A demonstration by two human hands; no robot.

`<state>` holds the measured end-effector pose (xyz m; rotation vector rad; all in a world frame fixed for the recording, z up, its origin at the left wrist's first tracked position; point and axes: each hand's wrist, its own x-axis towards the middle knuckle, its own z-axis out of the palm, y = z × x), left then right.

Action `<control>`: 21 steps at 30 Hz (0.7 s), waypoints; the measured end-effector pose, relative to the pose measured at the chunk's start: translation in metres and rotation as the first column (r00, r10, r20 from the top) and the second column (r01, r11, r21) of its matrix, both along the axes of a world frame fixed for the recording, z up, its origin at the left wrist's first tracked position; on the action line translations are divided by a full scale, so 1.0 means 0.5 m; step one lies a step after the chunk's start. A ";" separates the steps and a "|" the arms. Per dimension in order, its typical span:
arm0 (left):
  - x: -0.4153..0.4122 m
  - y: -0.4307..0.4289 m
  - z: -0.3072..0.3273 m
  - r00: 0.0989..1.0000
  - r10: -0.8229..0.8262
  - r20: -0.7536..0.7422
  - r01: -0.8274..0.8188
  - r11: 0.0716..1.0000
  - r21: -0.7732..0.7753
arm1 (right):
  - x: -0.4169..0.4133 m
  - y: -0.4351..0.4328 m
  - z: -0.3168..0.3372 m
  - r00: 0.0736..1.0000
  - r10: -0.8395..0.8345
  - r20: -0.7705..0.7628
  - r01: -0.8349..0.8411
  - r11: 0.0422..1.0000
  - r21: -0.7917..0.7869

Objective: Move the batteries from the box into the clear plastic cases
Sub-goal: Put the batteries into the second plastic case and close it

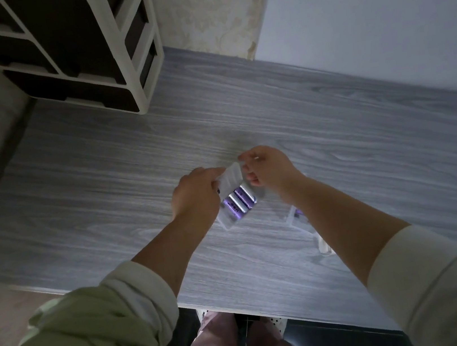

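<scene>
Both hands, left [194, 191] & right [268, 167], pinching lid [229, 177] of filled case [236, 201]; 2nd case [297, 213] waiting, box unseen.

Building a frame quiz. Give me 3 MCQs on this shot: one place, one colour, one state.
1. Where is the drawer unit?
A. far left of desk
B. near right
C. on the floor

2. What colour are the batteries?
A. red and black
B. purple and silver
C. green

3. What are the hands doing?
A. resting flat
B. apart, in the air
C. both on the case lid

Key: 1 A, it stands at the desk's far left corner. 2 B, the wraps show purple and silver. 3 C, left hand and right hand hold the case lid.
</scene>
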<state>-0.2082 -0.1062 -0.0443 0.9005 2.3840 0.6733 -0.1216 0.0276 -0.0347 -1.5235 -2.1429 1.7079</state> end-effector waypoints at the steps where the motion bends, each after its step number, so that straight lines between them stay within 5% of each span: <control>1: -0.001 0.003 0.003 0.999 -0.037 -0.036 0.037 0.999 -0.003 | -0.002 -0.002 0.000 1.000 0.014 0.016 -0.013 1.000 -0.011; 6: -0.007 0.002 0.009 0.968 -0.172 -0.181 0.158 0.983 -0.089 | 0.015 -0.029 0.008 0.994 -0.024 0.102 0.024 1.000 0.000; 12: 0.013 -0.024 -0.007 0.982 0.107 0.156 -0.132 0.979 0.155 | 0.047 -0.067 -0.005 0.992 -0.066 0.107 0.067 0.998 -0.007; 21: 0.067 -0.084 0.000 0.889 0.348 0.298 -0.430 0.857 0.283 | 0.094 -0.115 -0.022 0.993 -0.114 -0.013 0.114 0.993 -0.028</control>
